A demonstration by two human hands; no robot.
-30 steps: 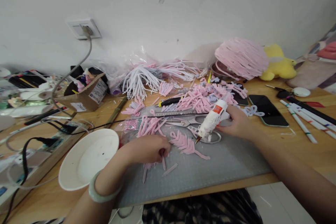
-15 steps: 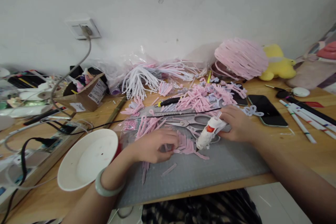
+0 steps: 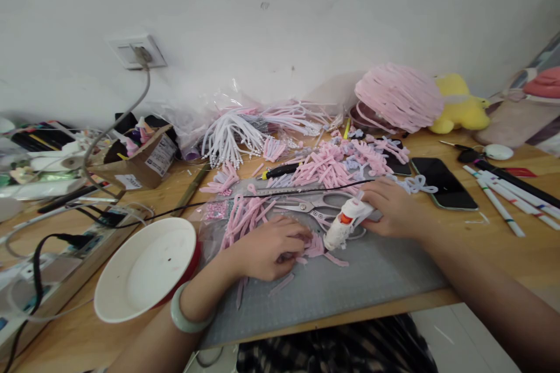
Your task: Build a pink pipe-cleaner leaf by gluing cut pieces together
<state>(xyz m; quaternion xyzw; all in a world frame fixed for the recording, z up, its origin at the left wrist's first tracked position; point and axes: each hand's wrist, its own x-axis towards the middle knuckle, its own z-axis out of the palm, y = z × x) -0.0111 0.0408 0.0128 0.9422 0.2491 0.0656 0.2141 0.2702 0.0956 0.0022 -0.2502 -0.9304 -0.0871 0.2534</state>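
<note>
My right hand (image 3: 389, 210) is closed around the handle of a white hot glue gun (image 3: 345, 221) that tilts nozzle-down. Its tip points at a row of short pink pipe cleaner pieces (image 3: 314, 245) on the grey cutting mat (image 3: 371, 280). Beside that row, my left hand (image 3: 271, 247) has its fingers bent and closed on a pink pipe cleaner piece; the fingertips are partly hidden. Metal scissors (image 3: 312, 204) lie just behind both hands. Longer pink pipe cleaners (image 3: 245, 215) are bunched behind my left wrist.
A white bowl (image 3: 146, 268) stands left of the mat, near a power strip (image 3: 83, 245). A black cord (image 3: 262, 193) crosses behind my hands. Heaped pink pieces (image 3: 324, 166) and white pipe cleaners (image 3: 231, 134) lie farther back. On the right are a phone (image 3: 445, 182) and white sticks (image 3: 503, 198).
My left hand has shifted right and slightly downward over the row of pink pieces, covering more of it. The glue gun has stayed nearly in place.
</note>
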